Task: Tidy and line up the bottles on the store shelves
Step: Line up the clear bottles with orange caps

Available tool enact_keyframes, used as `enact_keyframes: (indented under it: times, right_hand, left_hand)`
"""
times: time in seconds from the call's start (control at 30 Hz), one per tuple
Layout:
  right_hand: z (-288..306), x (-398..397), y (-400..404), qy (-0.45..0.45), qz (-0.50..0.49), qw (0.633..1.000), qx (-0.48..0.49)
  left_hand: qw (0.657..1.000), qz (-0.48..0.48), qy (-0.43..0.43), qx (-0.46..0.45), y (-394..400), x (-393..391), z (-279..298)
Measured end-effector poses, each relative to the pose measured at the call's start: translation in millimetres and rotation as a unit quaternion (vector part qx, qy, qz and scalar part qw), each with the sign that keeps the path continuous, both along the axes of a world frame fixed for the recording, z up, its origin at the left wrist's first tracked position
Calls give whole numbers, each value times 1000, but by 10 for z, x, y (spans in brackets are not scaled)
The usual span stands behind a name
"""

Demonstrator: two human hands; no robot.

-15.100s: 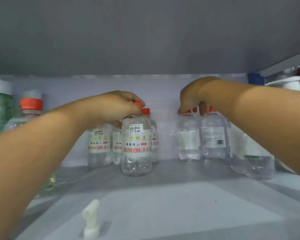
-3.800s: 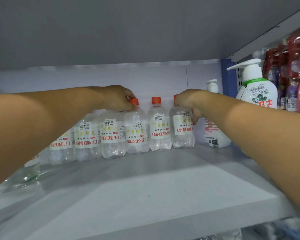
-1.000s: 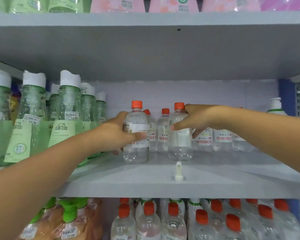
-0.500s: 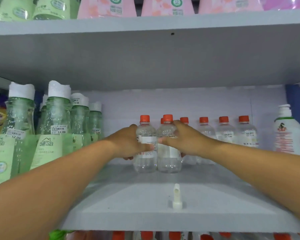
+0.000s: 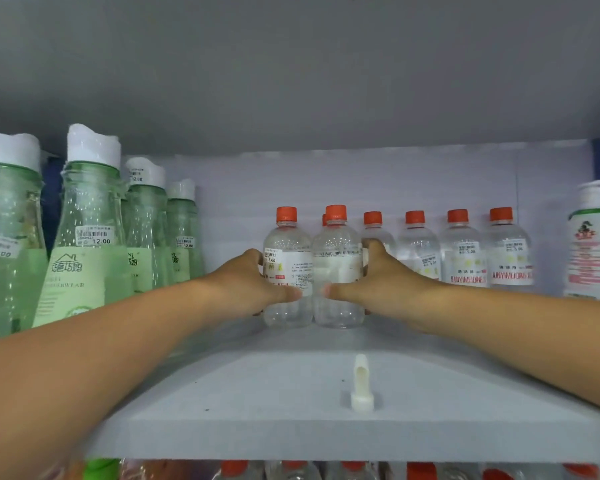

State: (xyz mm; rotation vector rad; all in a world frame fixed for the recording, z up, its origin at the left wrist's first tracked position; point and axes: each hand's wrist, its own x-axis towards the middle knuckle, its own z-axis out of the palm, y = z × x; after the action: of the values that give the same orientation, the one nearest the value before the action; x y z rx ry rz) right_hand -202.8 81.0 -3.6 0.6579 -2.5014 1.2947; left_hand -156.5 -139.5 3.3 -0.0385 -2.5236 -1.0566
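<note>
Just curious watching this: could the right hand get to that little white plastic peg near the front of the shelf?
Probably yes. The white peg stands alone on bare shelf, with nothing around it. But the right hand grips a clear bottle and would have to let go first.

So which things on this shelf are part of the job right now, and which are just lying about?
In the job:
left hand gripping a clear orange-capped bottle
right hand gripping the neighbouring bottle
row of orange-capped bottles behind

Just lying about:
white plastic piece
green bottles
pump bottle
</note>
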Motion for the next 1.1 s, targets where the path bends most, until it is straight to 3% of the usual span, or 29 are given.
enact_keyframes:
  times: [0.17, 0.53, 0.9, 1.1]
  right_hand:
    - [-16, 45, 8, -42, 8, 999, 22]
    - [-52, 55, -19, -40, -34, 998, 37]
    - [-55, 44, -55, -49, -28, 998, -7]
    - [-80, 29, -85, -33, -47, 998, -9]
  left_hand:
    - [1000, -4, -5, 7, 22, 24, 6]
    - [999, -15, -26, 19, 38, 54, 13]
    - [991, -30, -37, 125, 41, 21, 6]
    - [992, -24, -25, 118, 71, 62, 10]
